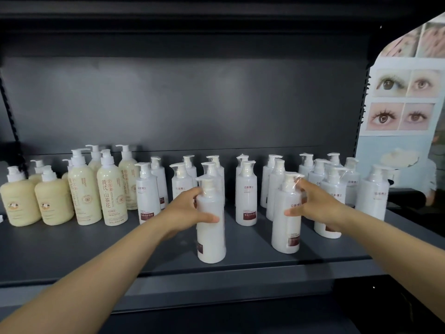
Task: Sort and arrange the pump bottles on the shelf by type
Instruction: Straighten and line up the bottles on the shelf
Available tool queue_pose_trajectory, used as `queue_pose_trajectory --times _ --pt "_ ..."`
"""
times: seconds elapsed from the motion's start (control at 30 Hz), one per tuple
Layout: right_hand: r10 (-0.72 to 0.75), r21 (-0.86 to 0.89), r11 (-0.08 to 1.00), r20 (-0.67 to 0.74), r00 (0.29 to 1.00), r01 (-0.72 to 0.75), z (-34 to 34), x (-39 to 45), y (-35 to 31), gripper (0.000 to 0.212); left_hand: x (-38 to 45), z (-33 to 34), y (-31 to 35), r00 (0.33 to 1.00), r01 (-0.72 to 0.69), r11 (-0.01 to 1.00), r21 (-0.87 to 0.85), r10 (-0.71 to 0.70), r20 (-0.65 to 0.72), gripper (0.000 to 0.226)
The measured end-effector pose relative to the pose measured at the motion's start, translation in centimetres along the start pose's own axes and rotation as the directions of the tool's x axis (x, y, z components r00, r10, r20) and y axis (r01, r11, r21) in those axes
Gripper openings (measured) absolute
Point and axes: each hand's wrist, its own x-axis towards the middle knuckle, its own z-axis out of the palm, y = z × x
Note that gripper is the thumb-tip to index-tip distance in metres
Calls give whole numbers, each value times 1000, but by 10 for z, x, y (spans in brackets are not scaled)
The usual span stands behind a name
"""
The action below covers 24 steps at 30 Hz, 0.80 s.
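Spanning the whole width of the frame, a dark grey shelf [72, 251] with a matching back panel [192, 104] holds every bottle we see. At the upper right edge we note a poster [399, 100] printed with close-up pictures of eyes.

The largest group, the white bottles [246, 196], stands upright across the centre and right of the frame in loose rows, each with a white pump wrapped in clear film and a dark red label near its base. At the centre left we find the tall cream bottles [112, 196], upright and close together, marked with brown lettering. At the far left stand the squat cream bottles [20, 203], shorter and rounder, just beside the tall ones.

Two white bottles stand forward of the rest, near the shelf's front edge. Just left of centre in the frame is the front left bottle [211, 227]; our left hand [185, 210] is wrapped around its upper body, thumb across the front and fingers behind, clamped on it. Just right of centre is the front right bottle [286, 220]; our right hand [315, 203] lies against its right side with the thumb touching its front and the index finger stretched to the pump neck. We cannot tell whether this hand fully clasps the bottle. Both bottles rest upright on the shelf.
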Motion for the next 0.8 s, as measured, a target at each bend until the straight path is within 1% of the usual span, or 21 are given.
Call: queue_pose_trajectory --times 0.07,0.17,0.27,0.3,0.37,0.43,0.5,0.63,0.73,0.8 --pt "8 0 1000 -39 999 -8 -6 -1 6 60 7 17 4 998 -1 1000 6 1 -70 57" --pt "-3 97 995 -92 996 12 -1 -4 15 63 21 43 8 986 -5 1000 -1 5 -166 72" --pt "-18 100 994 -167 986 35 15 -7 23 81 33 63 15 977 -10 999 36 17 -211 79" --pt "-34 82 995 -200 979 51 19 -8 25 86 35 68 18 977 -12 999 38 20 -212 80" --pt "-52 70 995 -237 970 71 20 -5 27 89 38 73 21 983 -18 1000 20 21 -180 79" --pt "-63 58 995 -223 973 78 16 -1 26 84 38 71 22 995 -11 1000 -15 10 -103 76" --pt "-61 41 997 -202 977 71 11 3 27 83 38 68 22 999 -10 1000 -4 9 -53 75" --pt "-68 22 997 -207 976 74 10 10 30 85 43 73 24 995 -27 998 58 33 -99 74" --pt "-87 11 996 -218 972 91 10 14 32 84 48 86 28 985 -50 995 82 63 -162 67" --pt "-96 10 995 -228 969 101 11 15 35 83 52 96 28 975 -59 993 98 78 -207 67"
